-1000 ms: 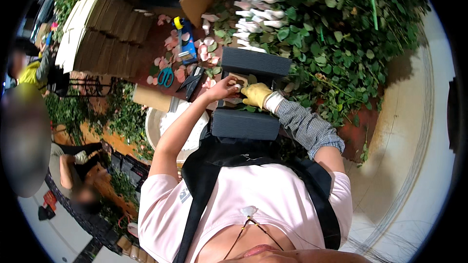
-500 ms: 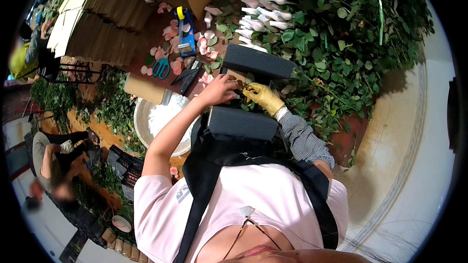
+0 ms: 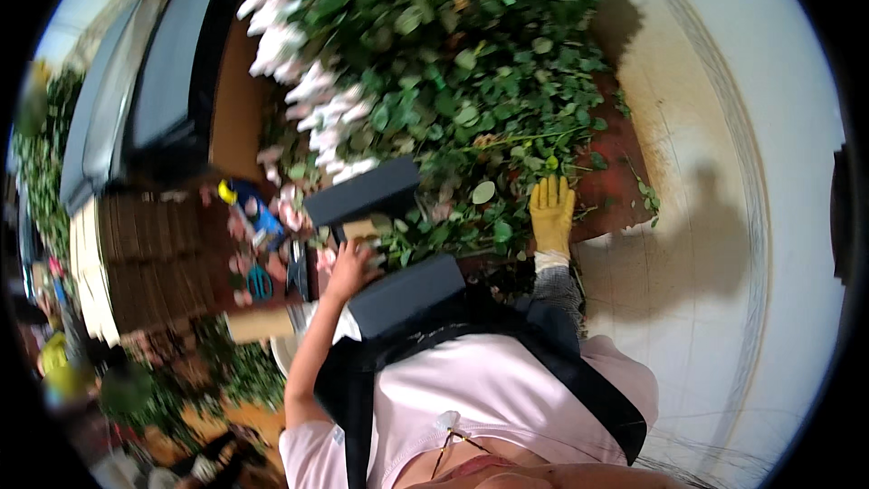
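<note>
Bare, my left hand (image 3: 353,269) rests in the gap between two dark grey ridged blocks, its fingers bent and somewhat apart. No held thing shows in it, though its fingertips are blurred. The farther block (image 3: 362,195) has a tan cardboard piece (image 3: 364,228) beside it, just beyond my fingers; the nearer block (image 3: 412,294) lies against my apron. In a yellow glove, my right hand (image 3: 552,213) is stretched out flat at the right edge of a big heap of leafy green stems (image 3: 434,81), holding nothing that I can see.
Pale sleeved flower heads (image 3: 312,100) line the heap's left side. To the left are teal scissors (image 3: 260,282), a blue tape dispenser (image 3: 258,220), pink petals (image 3: 291,208) and stacked cardboard sheets (image 3: 149,258). A dark box (image 3: 172,72) stands behind. The red tabletop (image 3: 615,177) ends at right.
My right hand has left the gap by my left hand and reached right to the leafy heap, its fingers straightened. My left hand stays at the gap. The whole view has turned toward the right.
</note>
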Available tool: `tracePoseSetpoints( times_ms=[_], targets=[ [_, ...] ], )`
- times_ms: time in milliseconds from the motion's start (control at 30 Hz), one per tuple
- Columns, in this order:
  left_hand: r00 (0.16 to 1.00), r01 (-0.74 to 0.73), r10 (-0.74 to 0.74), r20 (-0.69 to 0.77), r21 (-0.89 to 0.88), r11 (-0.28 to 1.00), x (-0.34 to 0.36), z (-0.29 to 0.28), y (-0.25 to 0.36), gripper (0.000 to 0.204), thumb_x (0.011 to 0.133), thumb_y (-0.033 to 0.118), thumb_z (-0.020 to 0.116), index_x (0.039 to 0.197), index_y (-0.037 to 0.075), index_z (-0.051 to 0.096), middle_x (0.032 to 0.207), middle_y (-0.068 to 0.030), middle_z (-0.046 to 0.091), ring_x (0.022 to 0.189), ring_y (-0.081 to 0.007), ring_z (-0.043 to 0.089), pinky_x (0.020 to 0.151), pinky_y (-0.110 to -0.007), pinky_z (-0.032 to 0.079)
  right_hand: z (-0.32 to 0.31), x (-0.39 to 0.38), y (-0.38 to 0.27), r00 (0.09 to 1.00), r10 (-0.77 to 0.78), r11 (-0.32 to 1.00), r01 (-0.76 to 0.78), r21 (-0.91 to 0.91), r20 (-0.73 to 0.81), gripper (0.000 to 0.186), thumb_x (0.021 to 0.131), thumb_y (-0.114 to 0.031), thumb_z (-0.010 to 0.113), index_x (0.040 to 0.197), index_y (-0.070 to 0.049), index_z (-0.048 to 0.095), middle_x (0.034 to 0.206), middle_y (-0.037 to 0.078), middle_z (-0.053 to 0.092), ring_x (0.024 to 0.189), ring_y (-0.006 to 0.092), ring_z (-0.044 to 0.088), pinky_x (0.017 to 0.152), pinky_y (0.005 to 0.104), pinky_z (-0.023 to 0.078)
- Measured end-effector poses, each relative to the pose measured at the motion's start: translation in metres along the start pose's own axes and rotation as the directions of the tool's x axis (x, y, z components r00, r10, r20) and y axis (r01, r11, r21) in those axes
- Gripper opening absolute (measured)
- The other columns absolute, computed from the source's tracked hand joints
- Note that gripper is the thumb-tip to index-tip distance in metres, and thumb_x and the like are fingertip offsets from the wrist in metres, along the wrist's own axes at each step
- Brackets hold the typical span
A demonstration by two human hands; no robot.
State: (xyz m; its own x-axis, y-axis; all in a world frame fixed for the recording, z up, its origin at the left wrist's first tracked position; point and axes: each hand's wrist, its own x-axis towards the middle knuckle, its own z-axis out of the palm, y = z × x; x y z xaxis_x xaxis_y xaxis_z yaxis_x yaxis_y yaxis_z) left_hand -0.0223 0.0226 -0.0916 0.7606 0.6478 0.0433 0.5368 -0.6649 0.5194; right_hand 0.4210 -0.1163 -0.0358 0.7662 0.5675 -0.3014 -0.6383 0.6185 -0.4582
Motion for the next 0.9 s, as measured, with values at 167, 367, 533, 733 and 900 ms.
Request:
tracePoseSetpoints(
  times_ms=[167,367,533,733,900],
  targets=[
    [0.994,-0.081,0.083,0.065,-0.037,0.996,0.000,-0.001,-0.006,0.056,0.079,0.029,0.082,0.129,0.012,0.062,0.116,-0.0187,0.058,0.108,-0.0403,0.057,0.092,-0.050,0.050,-0.051,-0.042,0.021,0.894,0.358,-0.231,0.365,-0.902,0.270,0.053,0.097,-0.033,0.068,0.139,-0.005,0.056,0.142,0.018,0.058,0.128,0.0344,0.056,0.108,0.0444,0.046],
    [0.994,0.086,-0.085,0.074,-0.003,0.996,0.009,-0.013,0.015,0.067,0.077,0.037,0.084,0.130,0.004,0.060,0.106,-0.0181,0.060,0.102,-0.0389,0.061,0.088,-0.048,0.052,0.027,-0.026,0.021,0.904,0.391,-0.794,0.237,-0.560,-0.170,0.057,0.090,-0.042,0.068,0.133,-0.006,0.060,0.126,0.022,0.066,0.113,0.0399,0.064,0.099,0.0482,0.051],
    [0.993,0.050,-0.044,0.108,-0.060,0.997,0.000,-0.004,0.000,0.059,0.083,0.039,0.079,0.126,0.003,0.063,0.108,-0.0181,0.059,0.103,-0.0390,0.064,0.089,-0.046,0.053,0.239,-0.004,0.063,0.470,0.250,-0.104,0.882,-0.459,0.847,0.050,0.098,-0.017,0.065,0.146,-0.013,0.053,0.131,0.014,0.065,0.115,0.0311,0.065,0.098,0.0447,0.051],
    [0.992,-0.025,0.032,0.119,-0.057,0.998,0.012,0.008,-0.004,0.057,0.086,0.037,0.077,0.132,0.008,0.061,0.111,-0.0202,0.058,0.104,-0.0406,0.063,0.089,-0.048,0.053,0.416,0.065,0.102,0.111,-0.040,-0.324,0.939,-0.118,0.993,0.040,0.092,-0.009,0.067,0.131,-0.007,0.060,0.117,0.010,0.068,0.113,0.0281,0.063,0.102,0.0444,0.048],
    [0.994,0.022,-0.017,0.112,-0.045,0.999,-0.001,0.007,-0.001,0.057,0.086,0.037,0.078,0.135,0.012,0.061,0.117,-0.0180,0.060,0.107,-0.0388,0.064,0.091,-0.047,0.054,0.473,0.102,0.136,0.423,0.333,-0.772,0.636,-0.014,0.843,0.031,0.081,-0.013,0.075,0.111,-0.013,0.069,0.103,0.009,0.073,0.103,0.0245,0.068,0.103,0.0417,0.045]
  ],
)
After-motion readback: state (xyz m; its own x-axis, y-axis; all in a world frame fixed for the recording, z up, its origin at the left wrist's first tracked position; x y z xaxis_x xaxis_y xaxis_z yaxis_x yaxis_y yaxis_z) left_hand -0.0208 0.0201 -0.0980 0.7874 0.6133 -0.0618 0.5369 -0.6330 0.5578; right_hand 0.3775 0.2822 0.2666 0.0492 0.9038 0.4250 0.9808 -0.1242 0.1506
